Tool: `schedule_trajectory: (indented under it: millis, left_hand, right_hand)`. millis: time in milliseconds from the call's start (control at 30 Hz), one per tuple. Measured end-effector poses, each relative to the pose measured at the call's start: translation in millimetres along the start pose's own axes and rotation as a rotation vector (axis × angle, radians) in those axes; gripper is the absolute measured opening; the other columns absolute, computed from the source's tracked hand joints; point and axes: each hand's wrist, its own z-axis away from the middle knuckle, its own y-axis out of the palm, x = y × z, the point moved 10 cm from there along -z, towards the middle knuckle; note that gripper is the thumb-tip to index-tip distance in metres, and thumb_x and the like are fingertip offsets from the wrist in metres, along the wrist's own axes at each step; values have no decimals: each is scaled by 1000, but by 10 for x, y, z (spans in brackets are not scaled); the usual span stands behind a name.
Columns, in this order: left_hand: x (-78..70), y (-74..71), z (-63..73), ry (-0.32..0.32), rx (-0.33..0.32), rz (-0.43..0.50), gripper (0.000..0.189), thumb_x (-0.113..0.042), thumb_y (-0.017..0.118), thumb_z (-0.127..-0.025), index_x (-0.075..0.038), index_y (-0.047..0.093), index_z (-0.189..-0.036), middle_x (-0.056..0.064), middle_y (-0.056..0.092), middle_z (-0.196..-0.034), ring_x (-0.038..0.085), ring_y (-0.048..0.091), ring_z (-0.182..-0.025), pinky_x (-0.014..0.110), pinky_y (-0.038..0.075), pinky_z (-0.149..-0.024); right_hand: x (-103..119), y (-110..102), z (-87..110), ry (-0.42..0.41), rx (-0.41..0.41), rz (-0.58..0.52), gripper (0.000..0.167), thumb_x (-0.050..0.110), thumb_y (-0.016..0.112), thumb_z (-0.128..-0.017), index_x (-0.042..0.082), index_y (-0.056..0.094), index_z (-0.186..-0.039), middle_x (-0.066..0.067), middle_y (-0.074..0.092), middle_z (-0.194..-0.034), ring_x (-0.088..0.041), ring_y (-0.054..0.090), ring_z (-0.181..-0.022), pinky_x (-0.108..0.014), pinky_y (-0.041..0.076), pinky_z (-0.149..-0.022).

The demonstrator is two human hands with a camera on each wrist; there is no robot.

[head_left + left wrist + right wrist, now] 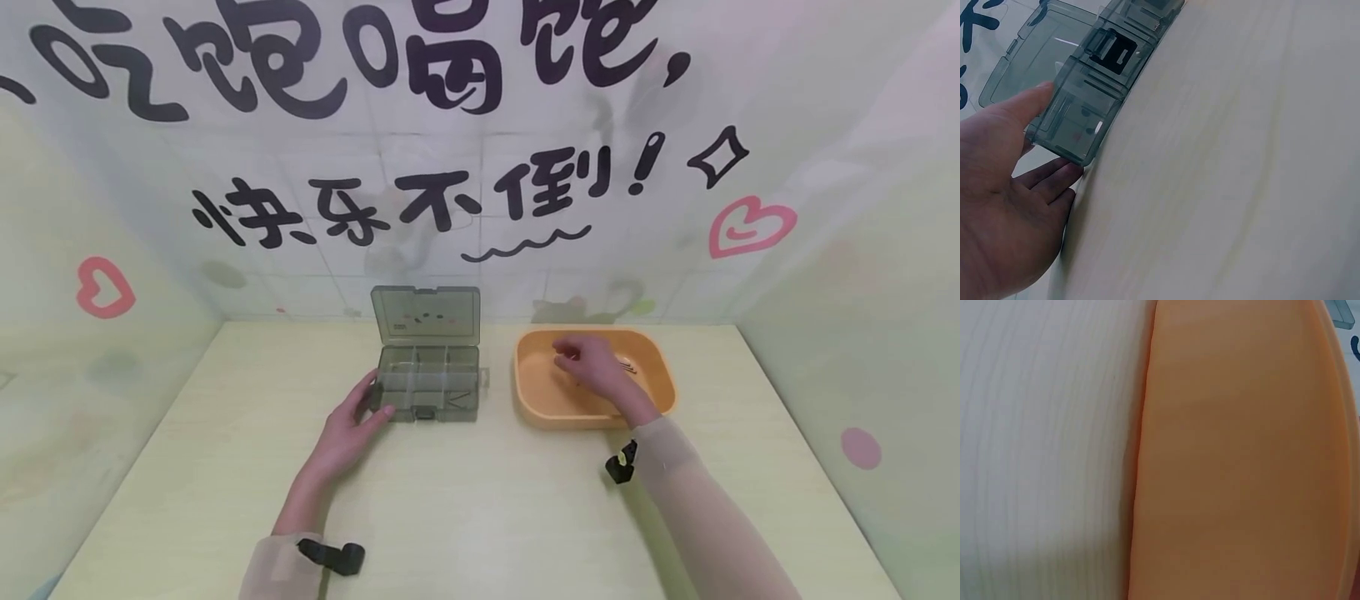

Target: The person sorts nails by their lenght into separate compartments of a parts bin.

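Note:
A grey see-through compartment box (pixel 427 383) stands on the table with its lid (pixel 426 317) raised. A few thin, nail-like pieces (pixel 459 400) lie in its front right compartment. My left hand (pixel 352 429) holds the box by its left end, thumb at the front corner and fingers along the side. Over the orange tray (pixel 528 400) hovers my right hand (pixel 596 367), fingers loosely bent toward the left, with a gap showing between thumb and fingertips. Several thin, nail-like pieces (pixel 628 367) lie in the tray, partly hidden behind this hand.
The pale wooden table (pixel 465 517) meets a back wall (pixel 480 250) with dark lettering. Side walls (pixel 862 375) enclose it left and right. Box and tray stand side by side near the back edge, a short gap between them.

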Motion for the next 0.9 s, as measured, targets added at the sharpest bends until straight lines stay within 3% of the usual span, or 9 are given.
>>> schedule_trajectory:
  millis: [67, 233, 367, 900]
  left_hand:
    - [6, 1, 4, -5, 1, -1, 80, -41, 63, -103, -14, 20, -165, 32, 27, -161, 46, 29, -148, 53, 29, -121]
    - [-2, -1, 8, -3, 0, -5, 80, -40, 63, -103, -14, 20, -165, 33, 27, -161, 47, 29, -148, 53, 29, -121]
    - [-5, -9, 8, 2, -4, -2, 79, -38, 63, -104, -14, 20, -165, 33, 28, -160, 46, 29, -148, 53, 29, -121]
    - [-16, 1, 4, -3, -2, 13, 78, -37, 63, -104, -13, 21, -165, 31, 29, -161, 46, 29, -148, 53, 28, -121]
  right_hand:
    - [-52, -11, -12, 14, -15, -4, 34, 7, 66, -99, -8, 65, -130, -25, 69, -119, -35, 66, -103, -36, 62, -72]
    - [-115, -77, -39, 1, -90, 37, 32, 6, 68, -98, -11, 67, -125, -27, 69, -121, -40, 65, -109, -48, 58, -90]
    - [-147, -98, -56, -1, -112, 60, 31, 6, 70, -97, -11, 68, -122, -26, 69, -120, -40, 65, -110, -50, 55, -96]
    - [-255, -57, -101, 24, -97, 115, 19, -2, 69, -93, -8, 73, -111, -22, 73, -105, -33, 66, -95, -43, 58, -82]
